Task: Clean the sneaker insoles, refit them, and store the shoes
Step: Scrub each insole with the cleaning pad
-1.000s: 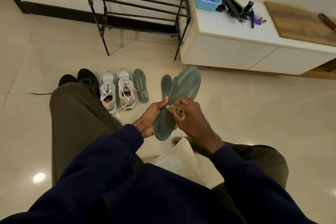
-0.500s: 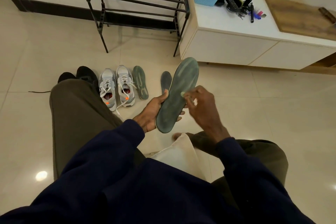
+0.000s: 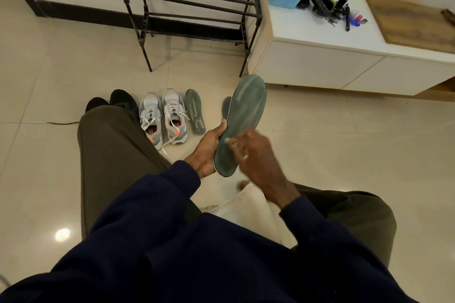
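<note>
Insole (image 3: 243,115) is held up over the floor (image 3: 332,150), toe pointing away. Left hand (image 3: 209,152) curls round its lower half, thumb on the rim. Right hand (image 3: 256,157) is on its face, too blurred to tell the grip. Likely light and floppy: support it from mid-length to heel.

We wear a dark blue top (image 3: 197,261) with long sleeves (image 3: 152,202) down to our wrists. Our trousers (image 3: 110,155) are loose and brownish green. Something small shines on a finger of our right hand (image 3: 256,157).
</note>
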